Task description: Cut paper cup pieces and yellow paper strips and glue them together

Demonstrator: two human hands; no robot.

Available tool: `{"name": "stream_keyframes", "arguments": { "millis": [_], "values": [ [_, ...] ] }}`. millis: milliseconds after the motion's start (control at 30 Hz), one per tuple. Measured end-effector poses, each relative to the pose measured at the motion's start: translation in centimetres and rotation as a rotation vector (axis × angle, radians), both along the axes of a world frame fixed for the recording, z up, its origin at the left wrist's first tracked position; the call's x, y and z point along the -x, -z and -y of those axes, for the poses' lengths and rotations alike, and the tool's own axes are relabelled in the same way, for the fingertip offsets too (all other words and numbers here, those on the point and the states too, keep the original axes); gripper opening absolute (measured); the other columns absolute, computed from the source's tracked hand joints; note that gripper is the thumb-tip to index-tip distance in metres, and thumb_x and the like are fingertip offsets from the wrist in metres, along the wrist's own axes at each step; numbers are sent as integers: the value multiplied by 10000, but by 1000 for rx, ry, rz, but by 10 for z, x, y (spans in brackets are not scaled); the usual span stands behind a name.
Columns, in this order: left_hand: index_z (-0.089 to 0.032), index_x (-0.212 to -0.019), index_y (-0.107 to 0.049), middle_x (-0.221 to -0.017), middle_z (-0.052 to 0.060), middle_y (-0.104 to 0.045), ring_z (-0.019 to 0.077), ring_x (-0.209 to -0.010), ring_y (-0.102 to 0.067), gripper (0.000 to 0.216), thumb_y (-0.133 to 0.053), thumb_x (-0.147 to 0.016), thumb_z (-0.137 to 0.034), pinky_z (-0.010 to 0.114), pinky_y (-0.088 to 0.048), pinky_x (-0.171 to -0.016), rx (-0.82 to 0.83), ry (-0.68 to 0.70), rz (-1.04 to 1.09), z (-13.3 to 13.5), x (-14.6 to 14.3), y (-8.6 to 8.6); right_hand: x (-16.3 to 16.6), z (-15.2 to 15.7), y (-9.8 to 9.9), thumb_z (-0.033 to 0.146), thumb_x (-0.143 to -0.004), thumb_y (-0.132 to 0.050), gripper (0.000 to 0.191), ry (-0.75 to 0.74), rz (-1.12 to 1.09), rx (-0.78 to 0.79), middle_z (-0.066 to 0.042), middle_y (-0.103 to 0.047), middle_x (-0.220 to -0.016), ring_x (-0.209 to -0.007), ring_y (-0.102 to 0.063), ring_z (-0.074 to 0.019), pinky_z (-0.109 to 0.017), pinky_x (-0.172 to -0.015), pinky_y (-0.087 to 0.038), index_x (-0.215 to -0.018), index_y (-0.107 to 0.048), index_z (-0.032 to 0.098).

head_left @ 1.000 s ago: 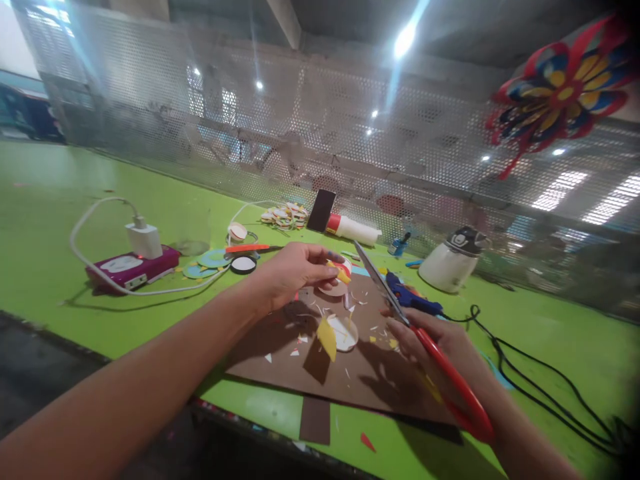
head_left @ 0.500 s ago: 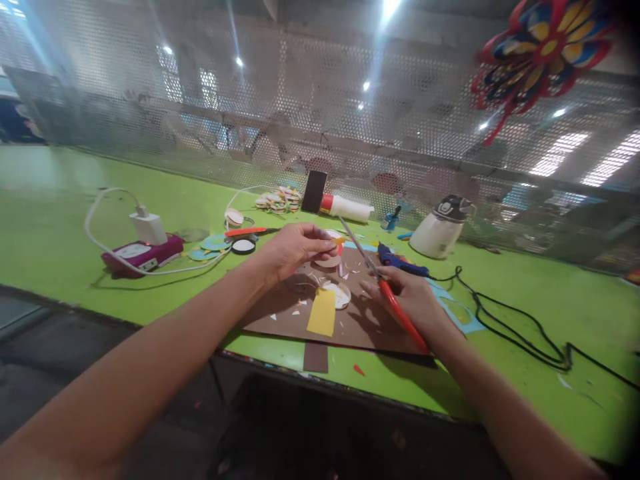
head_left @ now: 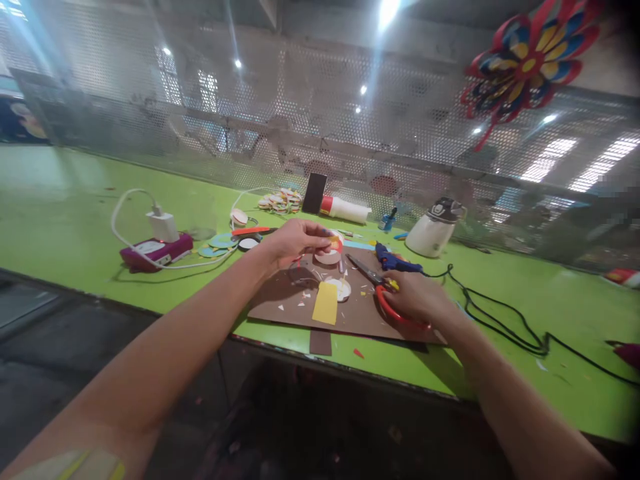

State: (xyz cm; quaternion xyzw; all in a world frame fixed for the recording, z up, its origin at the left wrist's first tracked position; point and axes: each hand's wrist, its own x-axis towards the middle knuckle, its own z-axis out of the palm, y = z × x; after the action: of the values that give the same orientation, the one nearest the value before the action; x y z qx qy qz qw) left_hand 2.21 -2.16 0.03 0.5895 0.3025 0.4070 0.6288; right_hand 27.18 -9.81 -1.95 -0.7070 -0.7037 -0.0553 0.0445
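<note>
My left hand (head_left: 300, 243) is closed in a pinch on a small yellow-orange paper piece (head_left: 335, 243), above a pale round disc (head_left: 327, 256). The red-handled scissors (head_left: 373, 275) lie low over the brown board (head_left: 280, 300), blades slightly parted and pointing away to the left. My right hand (head_left: 415, 293) is closed at their handles, its fingertips partly hidden. Between the hands, a yellow paper strip (head_left: 326, 305) rests against a white round piece (head_left: 343, 289). Small paper scraps are scattered around it.
A blue glue gun (head_left: 397, 259) with a black cord lies right of the board. Behind stand a phone (head_left: 315, 193), a white tube (head_left: 350, 211) and a white spray bottle (head_left: 433, 233). On the left sits a purple power strip (head_left: 157, 253) with a charger and white cable.
My right hand has lowered the scissors from a raised, upright tilt to nearly flat over the board. My left hand keeps its pinch on the paper piece. The view has shifted slightly.
</note>
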Motion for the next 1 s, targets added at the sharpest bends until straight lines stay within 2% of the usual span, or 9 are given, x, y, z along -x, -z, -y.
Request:
{"name": "stream_keyframes", "arguments": {
  "millis": [100,267,433,500,600,733,833,900,1000],
  "values": [
    [-96,-739,-616,-660,48,-668,91,-597,-623,80,-661,-755,-31,219,-499,-621,3,-101,55,-6,-1,2,13,12,-13,375,-785,-610,427,-24,13,-44,-217,-716,-968,-854,-653,-371,-381,-627,-424,-1122,-691,126],
    [-104,-721,-578,-641,12,-627,92,-606,-628,113,-663,-754,-38,235,-505,-660,-44,-176,120,-15,-2,9,61,27,-17,404,-907,-458,346,-258,-115,-60,-44,-734,-906,-782,-652,-194,-273,-659,-441,-1129,-670,245],
    [-121,-732,-577,-639,23,-635,97,-603,-612,126,-700,-749,-103,241,-494,-639,-75,-236,135,-19,2,14,96,18,2,323,-778,-640,478,-359,-164,-97,-116,-686,-1041,-963,-589,-272,-345,-783,-429,-1237,-609,194],
    [-124,-719,-568,-624,23,-633,94,-575,-597,138,-701,-747,-100,241,-489,-619,-77,-253,136,-20,3,14,99,12,7,233,-743,-652,515,-365,-200,-105,-118,-676,-1053,-943,-590,-262,-342,-775,-432,-1252,-594,181],
    [-116,-697,-561,-597,17,-622,86,-549,-587,136,-676,-754,-72,236,-488,-613,-79,-257,143,-23,1,15,98,6,10,120,-745,-599,515,-345,-285,-102,-55,-695,-865,-757,-616,-191,-285,-661,-444,-1256,-587,178],
    [-109,-694,-564,-591,22,-623,94,-554,-600,122,-656,-755,-56,236,-488,-607,-75,-269,163,-27,-1,14,97,-13,7,191,-809,-603,424,-305,-393,-97,17,-662,-717,-639,-618,-138,-238,-576,-462,-1233,-592,194],
    [-115,-698,-560,-600,17,-618,90,-567,-599,119,-642,-762,-56,228,-486,-611,-83,-319,193,-29,2,13,100,-39,3,234,-867,-595,346,-258,-413,-94,0,-673,-779,-680,-641,-136,-251,-603,-512,-1205,-587,165],
    [-123,-704,-549,-604,7,-613,84,-570,-595,125,-633,-764,-54,221,-484,-615,-86,-361,213,-29,4,12,102,-54,-1,296,-908,-583,283,-232,-392,-84,-29,-674,-919,-727,-649,-142,-297,-637,-545,-1153,-592,154],
    [-127,-717,-540,-592,-2,-608,79,-558,-589,132,-625,-757,-34,224,-490,-629,-78,-388,230,-30,5,11,104,-62,-5,329,-924,-568,241,-215,-337,-98,-51,-657,-1040,-824,-651,-159,-349,-717,-554,-1084,-613,155]
  ]
}}
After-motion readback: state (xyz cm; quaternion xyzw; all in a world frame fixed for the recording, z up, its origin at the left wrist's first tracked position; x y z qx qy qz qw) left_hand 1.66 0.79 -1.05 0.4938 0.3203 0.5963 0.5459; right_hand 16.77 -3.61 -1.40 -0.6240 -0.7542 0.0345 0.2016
